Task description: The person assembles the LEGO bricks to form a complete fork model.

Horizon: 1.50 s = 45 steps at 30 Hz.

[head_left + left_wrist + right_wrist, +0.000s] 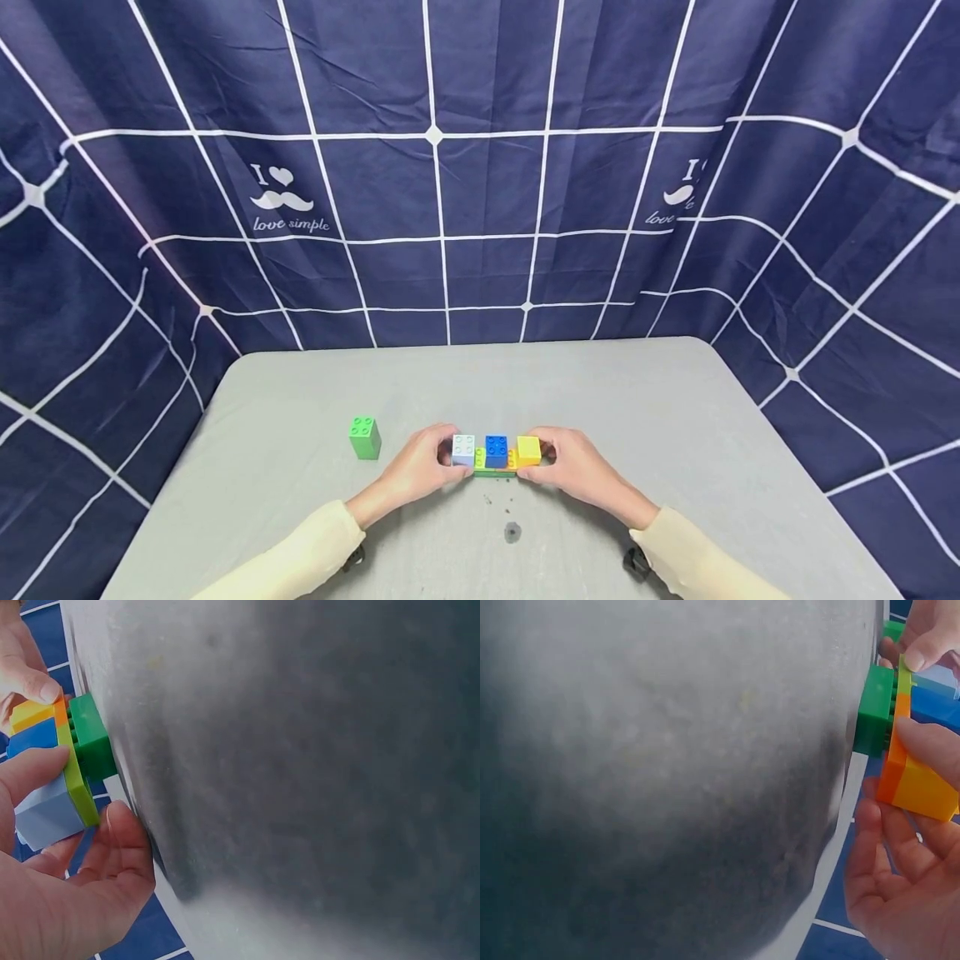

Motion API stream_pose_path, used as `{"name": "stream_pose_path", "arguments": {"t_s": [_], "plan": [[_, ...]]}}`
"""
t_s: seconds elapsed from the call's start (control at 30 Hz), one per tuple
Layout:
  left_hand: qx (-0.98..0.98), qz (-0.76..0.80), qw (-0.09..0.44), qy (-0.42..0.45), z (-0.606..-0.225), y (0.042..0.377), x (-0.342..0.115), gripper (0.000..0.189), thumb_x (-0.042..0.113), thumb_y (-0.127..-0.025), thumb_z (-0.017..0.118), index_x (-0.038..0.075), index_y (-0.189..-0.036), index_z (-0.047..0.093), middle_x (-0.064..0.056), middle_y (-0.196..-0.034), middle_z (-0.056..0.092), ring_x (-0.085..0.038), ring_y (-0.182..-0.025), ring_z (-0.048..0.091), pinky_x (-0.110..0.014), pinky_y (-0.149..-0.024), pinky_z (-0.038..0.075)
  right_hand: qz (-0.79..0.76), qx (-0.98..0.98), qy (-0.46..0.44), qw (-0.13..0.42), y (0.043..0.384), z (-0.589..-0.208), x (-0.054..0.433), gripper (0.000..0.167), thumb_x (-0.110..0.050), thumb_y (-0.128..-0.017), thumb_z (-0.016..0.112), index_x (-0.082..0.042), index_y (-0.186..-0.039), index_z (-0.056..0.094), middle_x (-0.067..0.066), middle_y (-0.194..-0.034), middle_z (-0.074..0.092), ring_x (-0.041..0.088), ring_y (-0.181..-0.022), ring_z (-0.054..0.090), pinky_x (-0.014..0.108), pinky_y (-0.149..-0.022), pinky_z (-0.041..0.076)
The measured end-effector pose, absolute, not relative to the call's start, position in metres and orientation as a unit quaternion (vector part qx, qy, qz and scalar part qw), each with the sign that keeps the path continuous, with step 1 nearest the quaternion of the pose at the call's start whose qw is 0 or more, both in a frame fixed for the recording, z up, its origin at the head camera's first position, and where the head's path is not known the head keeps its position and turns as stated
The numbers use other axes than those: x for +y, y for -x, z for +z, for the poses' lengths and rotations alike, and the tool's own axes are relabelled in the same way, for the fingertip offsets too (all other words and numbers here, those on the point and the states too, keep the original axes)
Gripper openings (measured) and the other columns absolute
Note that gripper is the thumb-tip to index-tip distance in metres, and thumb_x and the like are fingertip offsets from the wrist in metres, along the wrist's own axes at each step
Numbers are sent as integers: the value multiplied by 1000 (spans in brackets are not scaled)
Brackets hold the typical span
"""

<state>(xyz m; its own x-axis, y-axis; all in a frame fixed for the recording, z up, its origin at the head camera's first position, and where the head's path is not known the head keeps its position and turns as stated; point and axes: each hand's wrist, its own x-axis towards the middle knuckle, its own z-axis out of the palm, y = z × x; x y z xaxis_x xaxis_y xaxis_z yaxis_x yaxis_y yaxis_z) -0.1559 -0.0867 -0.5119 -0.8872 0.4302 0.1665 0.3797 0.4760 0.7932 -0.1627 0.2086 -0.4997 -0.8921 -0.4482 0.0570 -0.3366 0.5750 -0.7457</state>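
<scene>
A toy-brick build stands on the table between both hands. At its base is a green brick [94, 739], under a lime plate [77, 784] and an orange plate [894, 769] set end to end. A light blue brick [463, 454], a blue brick [496, 452] and a yellow block [528, 452] sit on top, left to right. The green brick's studs show in a narrow gap below the plates. My left hand [424, 462] grips the light blue end with thumb and fingers. My right hand [573, 467] holds the yellow end, its thumb on the orange plate's side.
A separate green brick [366, 440] stands upright on the grey table [300, 392], left of my left hand. Dark spots [512, 532] mark the tabletop in front of the build. A navy curtain [487, 183] with white lines hangs behind and at both sides.
</scene>
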Motion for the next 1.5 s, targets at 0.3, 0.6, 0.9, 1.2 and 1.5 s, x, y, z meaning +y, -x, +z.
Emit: {"name": "stream_pose_path", "arguments": {"t_s": [0.3,0.6,0.9,1.2,1.5], "plan": [[842,489,45,-225,-514,158,-87,24,4,-84,93,9,-100,77,8,-85,68,-8,-75,58,-24,-66,48,-401,885,224,76,163,-500,207,25,-21,-87,94,-20,-106,78,-12,-92,70,12,-84,62,29,-74,52],[845,479,35,-233,-513,158,-85,25,5,-84,94,5,-104,78,4,-92,74,-10,-82,63,-28,-73,53,-391,888,231,70,165,-498,206,25,-17,-85,94,-17,-104,78,-12,-90,70,11,-81,61,28,-73,52],[847,477,27,-232,-515,157,-84,25,3,-83,94,8,-100,77,6,-90,73,-8,-80,64,-28,-72,54,-373,893,240,73,169,-494,206,27,-16,-83,96,-17,-103,79,-14,-87,69,9,-78,61,28,-70,52],[847,473,29,-241,-512,159,-87,25,0,-82,94,9,-98,76,5,-91,74,-7,-80,65,-28,-72,55,-375,892,243,70,170,-490,202,26,-12,-81,96,-16,-100,78,-13,-85,68,9,-76,60,28,-68,52],[844,473,43,-248,-509,160,-83,24,1,-82,94,7,-98,77,4,-91,75,-6,-81,67,-28,-72,57,-387,886,241,85,171,-493,206,26,-12,-82,96,-14,-99,77,-11,-83,67,9,-75,58,27,-67,51]]}}
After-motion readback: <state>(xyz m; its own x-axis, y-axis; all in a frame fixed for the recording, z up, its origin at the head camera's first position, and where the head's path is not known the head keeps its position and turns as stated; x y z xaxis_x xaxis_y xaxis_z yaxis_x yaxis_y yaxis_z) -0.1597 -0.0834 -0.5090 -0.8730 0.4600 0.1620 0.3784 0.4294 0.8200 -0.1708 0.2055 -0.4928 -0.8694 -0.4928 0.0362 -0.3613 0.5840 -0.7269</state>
